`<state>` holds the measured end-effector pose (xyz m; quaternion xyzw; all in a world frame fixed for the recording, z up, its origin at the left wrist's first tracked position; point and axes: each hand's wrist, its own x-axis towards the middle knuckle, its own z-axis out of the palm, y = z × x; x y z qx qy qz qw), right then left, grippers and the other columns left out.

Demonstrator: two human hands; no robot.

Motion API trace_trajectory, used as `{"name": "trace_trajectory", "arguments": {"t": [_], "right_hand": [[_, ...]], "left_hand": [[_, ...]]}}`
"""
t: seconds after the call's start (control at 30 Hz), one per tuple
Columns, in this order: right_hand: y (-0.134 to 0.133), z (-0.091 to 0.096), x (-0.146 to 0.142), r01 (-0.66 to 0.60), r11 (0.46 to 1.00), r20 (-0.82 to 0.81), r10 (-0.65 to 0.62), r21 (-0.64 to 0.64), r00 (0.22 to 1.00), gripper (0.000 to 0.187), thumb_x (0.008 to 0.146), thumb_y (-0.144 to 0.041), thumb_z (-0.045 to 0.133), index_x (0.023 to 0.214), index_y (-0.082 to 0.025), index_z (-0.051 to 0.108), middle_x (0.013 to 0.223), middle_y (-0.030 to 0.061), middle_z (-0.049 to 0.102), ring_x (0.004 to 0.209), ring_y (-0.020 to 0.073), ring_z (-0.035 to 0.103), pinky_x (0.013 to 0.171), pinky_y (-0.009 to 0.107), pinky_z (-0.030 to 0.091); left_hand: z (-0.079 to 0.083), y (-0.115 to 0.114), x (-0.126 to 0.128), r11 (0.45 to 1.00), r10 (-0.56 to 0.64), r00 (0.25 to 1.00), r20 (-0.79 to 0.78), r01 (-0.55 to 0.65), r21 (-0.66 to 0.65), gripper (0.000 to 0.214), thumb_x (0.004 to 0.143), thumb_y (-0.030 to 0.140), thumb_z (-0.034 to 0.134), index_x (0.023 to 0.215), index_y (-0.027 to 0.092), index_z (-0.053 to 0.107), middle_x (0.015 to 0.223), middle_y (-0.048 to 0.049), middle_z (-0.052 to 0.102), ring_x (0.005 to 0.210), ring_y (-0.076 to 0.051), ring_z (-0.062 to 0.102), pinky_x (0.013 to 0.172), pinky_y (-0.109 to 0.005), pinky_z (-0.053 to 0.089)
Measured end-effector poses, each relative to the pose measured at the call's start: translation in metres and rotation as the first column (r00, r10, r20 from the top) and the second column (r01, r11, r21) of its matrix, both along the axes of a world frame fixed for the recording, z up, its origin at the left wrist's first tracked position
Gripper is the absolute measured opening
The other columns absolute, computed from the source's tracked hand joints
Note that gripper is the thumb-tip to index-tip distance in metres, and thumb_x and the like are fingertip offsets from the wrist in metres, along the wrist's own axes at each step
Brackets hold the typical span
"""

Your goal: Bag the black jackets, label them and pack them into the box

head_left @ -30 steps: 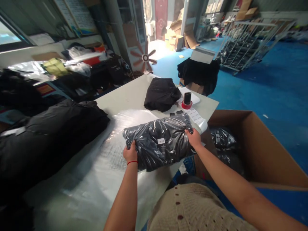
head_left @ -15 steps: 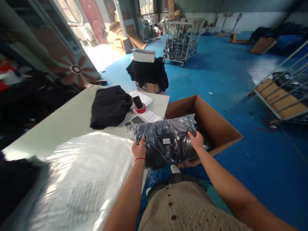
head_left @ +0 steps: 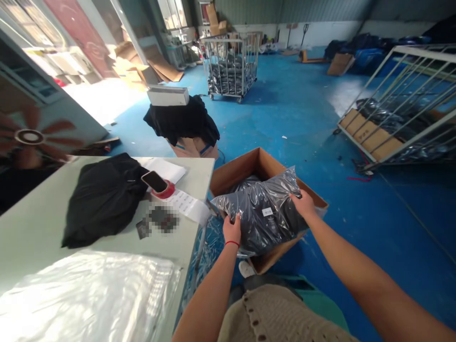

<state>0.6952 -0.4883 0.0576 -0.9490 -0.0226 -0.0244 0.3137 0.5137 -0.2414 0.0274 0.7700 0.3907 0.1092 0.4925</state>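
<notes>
The bagged black garment has been moved away from the table, toward twelve o'clock, and is now held above the open cardboard box. It is grasped on both sides, the plastic clenched by the left hand and the right hand. A pale table is placed at nine o'clock, bearing a loose black garment.

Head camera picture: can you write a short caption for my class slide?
Left hand and right hand hold a dark garment in a clear plastic bag above an open cardboard box.
</notes>
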Motion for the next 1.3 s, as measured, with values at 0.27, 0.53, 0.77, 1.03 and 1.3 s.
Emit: {"name": "trace_trajectory", "arguments": {"t": [0.27, 0.53, 0.77, 1.03, 1.3], "right_hand": [[-0.002, -0.034, 0.023, 0.078, 0.909, -0.09, -0.125, -0.41, 0.988, 0.071, 0.074, -0.043, 0.068, 0.135, -0.014, 0.046, 0.136, 0.022, 0.046, 0.125, 0.0366, 0.044, 0.104, 0.049, 0.026], [0.066, -0.044, -0.019, -0.189, 0.908, -0.189, 0.124, -0.374, 0.974, 0.069, 0.075, -0.044, 0.067, 0.136, -0.017, 0.047, 0.132, 0.0187, 0.05, 0.12, 0.0324, 0.049, 0.101, 0.043, 0.031], [0.172, -0.052, -0.074, -0.532, 0.782, -0.199, 0.494, -0.324, 0.846, 0.056, 0.081, -0.04, 0.06, 0.132, -0.018, 0.051, 0.129, 0.0148, 0.055, 0.12, 0.0298, 0.051, 0.103, 0.042, 0.031], [0.325, -0.05, -0.212, -0.885, 0.379, -0.158, 0.889, -0.269, 0.429, 0.054, 0.081, -0.036, 0.06, 0.129, -0.014, 0.052, 0.124, 0.0147, 0.06, 0.115, 0.0289, 0.056, 0.097, 0.038, 0.036], [0.422, -0.046, -0.437, -0.991, 0.03, -0.094, 0.995, -0.127, 0.042, 0.048, 0.08, -0.031, 0.06, 0.126, -0.018, 0.054, 0.122, 0.0099, 0.062, 0.114, 0.0247, 0.056, 0.1, 0.037, 0.034]], "left_hand": [[-0.032, -0.008, 0.026, 0.981, -0.158, 0.812, -0.562, 0.195, 0.007, 0.066, 0.081, 0.05, 0.057, 0.133, 0.011, 0.051, 0.131, -0.0234, 0.053, 0.121, -0.031, 0.054, 0.101, -0.037, 0.04], [-0.037, 0.01, 0.013, 0.988, -0.131, 0.849, -0.511, 0.157, 0.008, 0.061, 0.083, 0.045, 0.053, 0.133, 0.012, 0.05, 0.132, -0.0199, 0.052, 0.127, -0.028, 0.048, 0.108, -0.035, 0.032], [-0.027, 0.055, -0.06, 0.989, 0.147, 0.898, -0.415, -0.143, 0.042, 0.064, 0.082, 0.039, 0.055, 0.137, 0.006, 0.046, 0.138, -0.0222, 0.047, 0.132, -0.027, 0.044, 0.112, -0.033, 0.027], [-0.019, 0.129, -0.245, 0.744, 0.661, 0.684, -0.308, -0.652, 0.149, 0.056, 0.083, 0.03, 0.053, 0.133, 0.006, 0.05, 0.134, -0.0201, 0.053, 0.13, -0.025, 0.045, 0.112, -0.032, 0.028], [-0.013, 0.158, -0.493, 0.313, 0.94, 0.287, -0.184, -0.94, 0.134, 0.052, 0.081, 0.024, 0.054, 0.128, 0.002, 0.055, 0.13, -0.0234, 0.057, 0.128, -0.027, 0.049, 0.11, -0.034, 0.032]]}}
